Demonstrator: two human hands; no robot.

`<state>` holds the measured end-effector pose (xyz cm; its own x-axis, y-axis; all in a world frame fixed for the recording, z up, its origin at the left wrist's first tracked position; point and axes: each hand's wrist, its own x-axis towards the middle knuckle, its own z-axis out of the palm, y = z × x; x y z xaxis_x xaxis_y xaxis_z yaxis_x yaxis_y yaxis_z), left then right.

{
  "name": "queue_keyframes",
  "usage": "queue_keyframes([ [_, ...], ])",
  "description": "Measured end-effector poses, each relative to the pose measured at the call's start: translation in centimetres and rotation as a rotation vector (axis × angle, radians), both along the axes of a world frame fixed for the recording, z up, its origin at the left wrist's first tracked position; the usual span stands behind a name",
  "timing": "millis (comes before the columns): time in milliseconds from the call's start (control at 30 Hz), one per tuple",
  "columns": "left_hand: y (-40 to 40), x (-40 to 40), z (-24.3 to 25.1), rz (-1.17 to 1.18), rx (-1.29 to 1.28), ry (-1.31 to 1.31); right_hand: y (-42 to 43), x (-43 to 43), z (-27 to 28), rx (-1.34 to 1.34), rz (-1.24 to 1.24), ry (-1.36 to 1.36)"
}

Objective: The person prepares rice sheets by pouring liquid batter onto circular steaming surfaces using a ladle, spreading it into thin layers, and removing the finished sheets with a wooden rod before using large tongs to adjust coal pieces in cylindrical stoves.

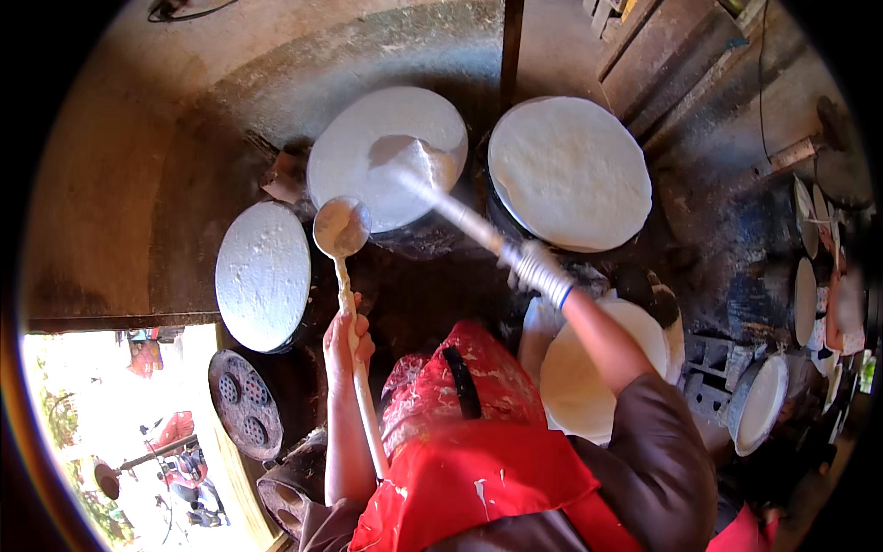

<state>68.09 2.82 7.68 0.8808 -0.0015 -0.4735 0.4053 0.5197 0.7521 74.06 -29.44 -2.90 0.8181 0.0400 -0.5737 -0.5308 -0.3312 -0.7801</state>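
Note:
My left hand (pixel 348 338) is closed around the long handle of a metal ladle (pixel 342 228), its batter-smeared bowl raised beside the middle griddle. A white glove with a striped cuff covers my right hand (pixel 538 269), which grips a long pale handle (pixel 462 214). That handle reaches over a white flatbread or batter sheet (pixel 359 159) on the middle round griddle. Its far end is blurred, beside a pale raised patch (pixel 424 162); I cannot tell the tool's head from the sheet there. On the right griddle lies another flatbread (pixel 569 172). A bubbled one (pixel 263 276) covers the left griddle.
A wide vessel with pale contents (pixel 579 372) stands beneath my right forearm. Left of me is a dark stove top with perforated burners (pixel 245 407), near a bright doorway (pixel 124 441). Concrete blocks (pixel 710 366) and a basin (pixel 759 407) are at right, with another person's arm (pixel 835 310) beyond.

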Motion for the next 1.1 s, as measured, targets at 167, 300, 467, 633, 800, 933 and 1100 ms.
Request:
queue_keyframes([
  [167,1.2,0.7,0.1,-0.029,-0.025,0.022,1.3,-0.3,3.0,-0.029,-0.036,-0.119],
  [300,2.1,1.6,-0.5,-0.070,-0.075,0.025,0.8,-4.1,-4.4,0.039,-0.105,-0.035],
  [467,4.9,1.3,-0.9,-0.086,-0.087,0.023,0.7,1.6,-1.4,0.017,-0.243,0.029],
  [633,6.2,1.3,-1.7,-0.089,-0.144,0.028,2.2,9.7,-1.4,-0.106,-0.331,-0.049],
  [800,7.3,0.6,-1.5,-0.059,-0.139,0.048,5.9,9.3,0.7,-0.548,-0.151,-0.580],
  [933,7.7,0.7,-1.0,-0.052,-0.156,0.021,5.7,5.3,2.1,-0.559,-0.163,-0.710],
  [1100,6.5,1.4,-1.0,-0.109,-0.193,0.007,9.2,6.3,0.4,-0.659,-0.111,-0.497],
])
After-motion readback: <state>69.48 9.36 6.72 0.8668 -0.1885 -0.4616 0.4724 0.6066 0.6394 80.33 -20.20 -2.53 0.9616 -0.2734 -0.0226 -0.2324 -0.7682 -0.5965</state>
